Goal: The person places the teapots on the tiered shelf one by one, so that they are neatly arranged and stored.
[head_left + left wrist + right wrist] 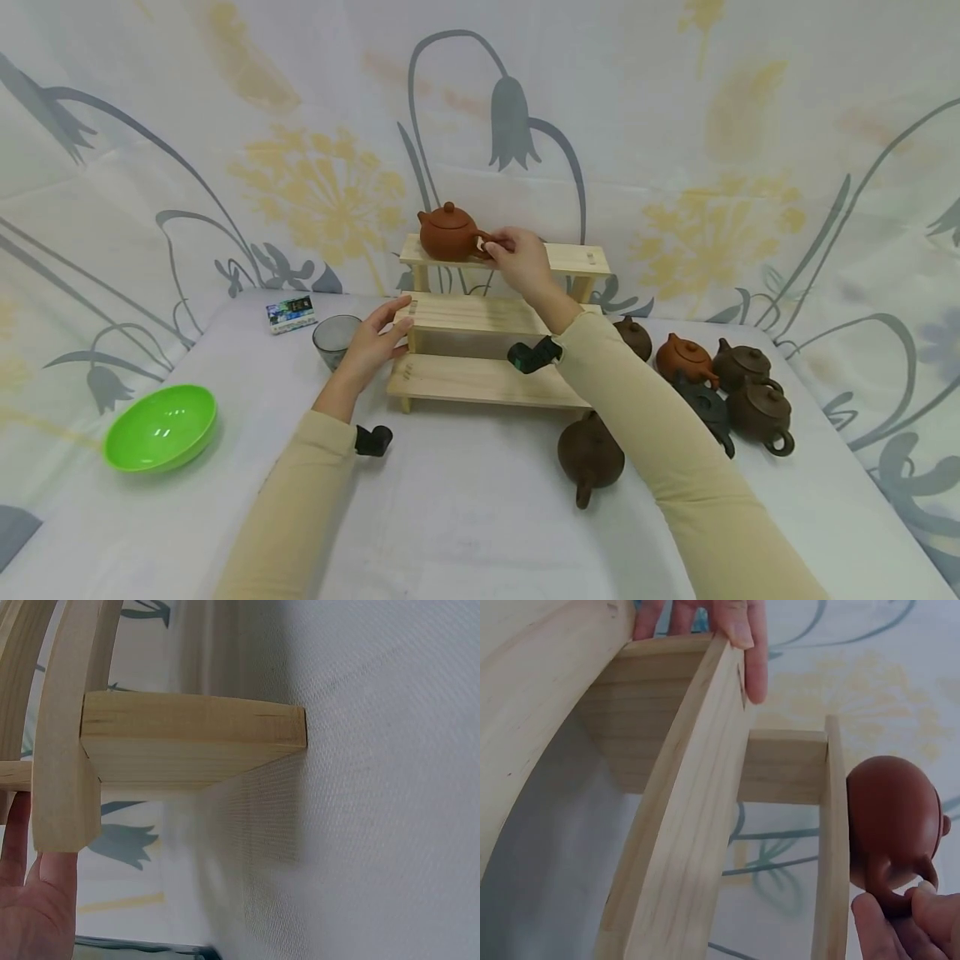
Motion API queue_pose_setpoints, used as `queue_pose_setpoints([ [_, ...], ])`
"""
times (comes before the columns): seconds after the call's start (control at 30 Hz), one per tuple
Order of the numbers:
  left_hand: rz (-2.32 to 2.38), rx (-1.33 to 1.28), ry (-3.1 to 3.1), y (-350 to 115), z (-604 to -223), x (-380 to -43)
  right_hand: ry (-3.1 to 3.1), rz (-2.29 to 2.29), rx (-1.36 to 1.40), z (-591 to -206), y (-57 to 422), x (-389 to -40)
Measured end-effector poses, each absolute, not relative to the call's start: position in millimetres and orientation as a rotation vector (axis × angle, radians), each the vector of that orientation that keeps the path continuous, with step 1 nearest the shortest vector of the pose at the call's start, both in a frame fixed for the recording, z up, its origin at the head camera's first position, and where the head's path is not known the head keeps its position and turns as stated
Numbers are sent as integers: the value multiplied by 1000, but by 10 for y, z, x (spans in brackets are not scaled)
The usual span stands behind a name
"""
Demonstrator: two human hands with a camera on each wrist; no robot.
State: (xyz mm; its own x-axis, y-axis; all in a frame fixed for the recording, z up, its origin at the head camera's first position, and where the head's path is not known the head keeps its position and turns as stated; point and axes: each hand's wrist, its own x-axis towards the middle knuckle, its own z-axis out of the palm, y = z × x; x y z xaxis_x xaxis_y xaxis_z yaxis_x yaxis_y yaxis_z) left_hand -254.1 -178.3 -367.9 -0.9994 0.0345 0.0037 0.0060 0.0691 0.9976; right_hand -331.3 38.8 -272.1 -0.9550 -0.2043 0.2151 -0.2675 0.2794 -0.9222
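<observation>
A reddish-brown clay teapot (450,235) sits at the left end of the top board of a three-tier wooden shelf (487,379). Its spout points left and its lid is on. My right hand (519,260) pinches the teapot's handle between thumb and fingers. In the right wrist view the same teapot (892,814) rests against the top board. My left hand (371,342) holds the left end of the middle board, with fingertips around its edge. The left wrist view shows that hand (37,907) against the wood, its fingertips partly hidden.
Right of the shelf stand several brown teapots (759,412) and an orange-brown one (684,358). Another dark teapot (590,454) is before the shelf's right front. To the left are a glass cup (335,335), a small printed box (291,314) and a green bowl (161,429).
</observation>
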Motion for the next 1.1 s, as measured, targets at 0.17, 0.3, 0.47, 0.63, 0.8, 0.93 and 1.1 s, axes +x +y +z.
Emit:
queue_pose_setpoints([
  [0.17, 2135, 61, 2274, -1769, -3681, -2546, -2380, 1837, 452, -2752, 484, -3263],
  [0.3, 2129, 53, 2284, -1769, -3683, -2548, -2367, 1825, 442, -2753, 584, -3194],
  [0.47, 2130, 52, 2286, -1767, -3677, -2539, -2332, 1870, 442, -2750, 713, -3096],
  [0.63, 2122, 53, 2286, -1772, -3675, -2522, -2365, 1899, 423, -2791, 827, -2987],
  [0.8, 2113, 41, 2292, -1789, -3683, -2518, -2418, 1898, 412, -2834, 928, -2854],
  [0.93, 2108, 39, 2300, -1794, -3681, -2519, -2415, 1922, 440, -2873, 1012, -2748],
  [1.1, 2111, 44, 2296, -1788, -3683, -2532, -2398, 1965, 468, -2936, 1123, -2604],
])
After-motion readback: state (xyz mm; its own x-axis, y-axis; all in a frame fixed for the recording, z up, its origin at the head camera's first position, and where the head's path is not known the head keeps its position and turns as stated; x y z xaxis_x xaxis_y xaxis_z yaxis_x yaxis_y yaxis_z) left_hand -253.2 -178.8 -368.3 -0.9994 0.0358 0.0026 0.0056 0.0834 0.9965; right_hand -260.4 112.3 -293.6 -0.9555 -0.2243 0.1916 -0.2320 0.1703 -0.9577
